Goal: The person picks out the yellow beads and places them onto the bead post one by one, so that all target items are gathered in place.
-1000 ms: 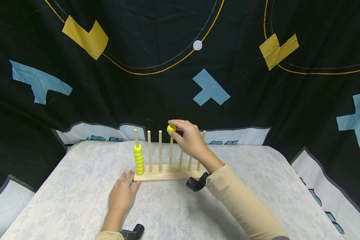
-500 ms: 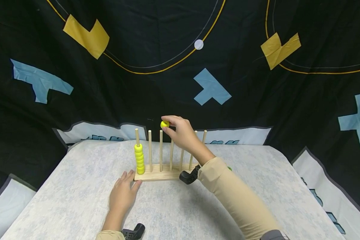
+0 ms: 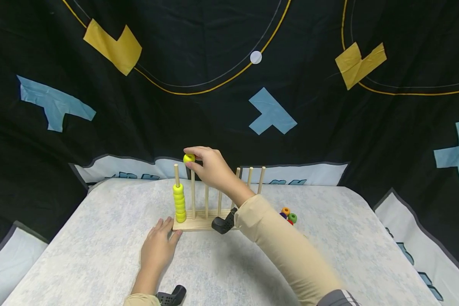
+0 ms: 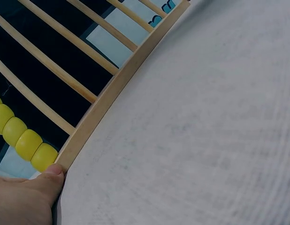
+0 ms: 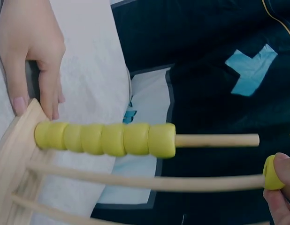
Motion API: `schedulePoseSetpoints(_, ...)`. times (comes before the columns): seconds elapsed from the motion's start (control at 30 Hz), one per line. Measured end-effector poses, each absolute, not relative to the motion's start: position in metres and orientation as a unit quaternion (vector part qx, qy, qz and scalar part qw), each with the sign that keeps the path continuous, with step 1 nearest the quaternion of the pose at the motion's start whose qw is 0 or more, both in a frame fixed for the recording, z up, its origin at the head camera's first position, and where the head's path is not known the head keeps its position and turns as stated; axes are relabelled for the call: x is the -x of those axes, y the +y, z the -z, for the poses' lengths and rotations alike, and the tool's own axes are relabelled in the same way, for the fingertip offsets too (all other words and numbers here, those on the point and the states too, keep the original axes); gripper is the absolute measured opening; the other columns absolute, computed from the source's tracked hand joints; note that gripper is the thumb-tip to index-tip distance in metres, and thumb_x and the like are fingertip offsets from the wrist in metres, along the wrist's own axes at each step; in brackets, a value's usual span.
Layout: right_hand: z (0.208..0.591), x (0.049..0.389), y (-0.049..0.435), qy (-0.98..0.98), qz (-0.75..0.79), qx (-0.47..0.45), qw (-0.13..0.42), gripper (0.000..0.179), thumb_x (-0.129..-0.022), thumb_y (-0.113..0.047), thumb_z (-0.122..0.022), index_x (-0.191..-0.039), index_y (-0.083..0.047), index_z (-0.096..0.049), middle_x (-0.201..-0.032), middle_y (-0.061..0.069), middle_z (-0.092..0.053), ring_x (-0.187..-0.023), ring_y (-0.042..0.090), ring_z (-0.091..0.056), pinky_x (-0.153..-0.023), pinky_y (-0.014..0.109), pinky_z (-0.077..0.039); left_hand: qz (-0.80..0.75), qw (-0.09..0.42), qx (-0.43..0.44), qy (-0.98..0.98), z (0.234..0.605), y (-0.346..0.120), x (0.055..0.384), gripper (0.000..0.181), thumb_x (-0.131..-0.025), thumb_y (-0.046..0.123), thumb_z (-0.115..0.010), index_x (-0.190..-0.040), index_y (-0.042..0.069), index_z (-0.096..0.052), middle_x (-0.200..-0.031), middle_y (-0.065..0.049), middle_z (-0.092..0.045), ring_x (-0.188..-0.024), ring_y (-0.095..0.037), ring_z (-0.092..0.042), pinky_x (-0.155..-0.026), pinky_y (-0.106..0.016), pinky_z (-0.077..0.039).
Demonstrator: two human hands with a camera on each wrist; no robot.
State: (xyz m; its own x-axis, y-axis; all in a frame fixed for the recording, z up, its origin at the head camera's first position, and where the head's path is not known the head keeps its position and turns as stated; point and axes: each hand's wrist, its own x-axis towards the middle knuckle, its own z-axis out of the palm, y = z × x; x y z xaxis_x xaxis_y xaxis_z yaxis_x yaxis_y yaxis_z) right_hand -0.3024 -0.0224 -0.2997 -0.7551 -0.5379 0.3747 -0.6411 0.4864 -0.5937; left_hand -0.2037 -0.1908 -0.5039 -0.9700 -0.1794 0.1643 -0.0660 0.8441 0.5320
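Note:
A wooden peg rack (image 3: pixel 202 224) stands on the table, with a row of upright pegs. Yellow beads (image 3: pixel 179 204) are stacked on its leftmost peg, whose top stays bare. My left hand (image 3: pixel 157 246) holds the left end of the rack's base, thumb on the near side and fingers on the other. Between thumb and fingertips, my right hand (image 3: pixel 210 166) pinches one more yellow bead (image 3: pixel 189 158). That bead is near the top of the second peg (image 5: pixel 220 183), right of the stack; whether it touches the peg I cannot tell.
Several loose beads, among them an orange bead (image 3: pixel 285 211) and a green bead (image 3: pixel 292 218), lie right of the rack, partly behind the right sleeve (image 3: pixel 283 242). A black patterned cloth (image 3: pixel 199 119) hangs behind the pale table (image 3: pixel 111 238).
My right hand has moved left with the yellow bead, from above the middle pegs to near the second peg. Loose beads show from behind the sleeve. My left hand stays put.

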Motion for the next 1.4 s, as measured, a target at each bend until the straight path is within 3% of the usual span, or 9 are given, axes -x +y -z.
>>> schedulePoseSetpoints(0.5, 0.301, 0.299, -0.046, -0.858, -0.332, -0.387, 0.066, 0.042, -0.094, -0.015, -0.068, -0.136, -0.011, -0.061, -0.138, 0.002, -0.063, -0.125, 0.016, -0.061, -0.099, 0.015, -0.051, 0.272, 0.105, -0.074, -0.954, 0.502, -0.188, 0.205, 0.057, -0.1, 0.035, -0.059, -0.145, 0.002, -0.048, -0.154, -0.016, -0.044, -0.148, -0.041, -0.031, -0.118, -0.063, -0.026)
schedulePoseSetpoints(1.07, 0.308, 0.301, -0.047, -0.862, -0.284, -0.412, 0.079, 0.041, -0.093, -0.014, -0.07, -0.133, -0.01, -0.063, -0.134, 0.002, -0.066, -0.122, 0.014, -0.062, -0.1, 0.015, -0.051, 0.269, 0.104, -0.075, -0.955, 0.504, -0.19, 0.205, 0.057, -0.1, 0.035, -0.058, -0.145, 0.002, -0.048, -0.154, -0.016, -0.044, -0.148, -0.041, -0.031, -0.118, -0.063, -0.027)
schedulePoseSetpoints(1.4, 0.313, 0.296, -0.039, -0.843, -0.313, -0.415, 0.141, 0.041, -0.094, -0.018, -0.07, -0.134, -0.012, -0.062, -0.138, 0.0, -0.064, -0.132, 0.014, -0.055, -0.107, 0.016, -0.046, 0.268, 0.115, -0.075, -0.954, 0.507, -0.191, 0.204, 0.058, -0.1, 0.036, -0.059, -0.145, 0.002, -0.048, -0.153, -0.016, -0.045, -0.147, -0.042, -0.032, -0.116, -0.065, -0.029)
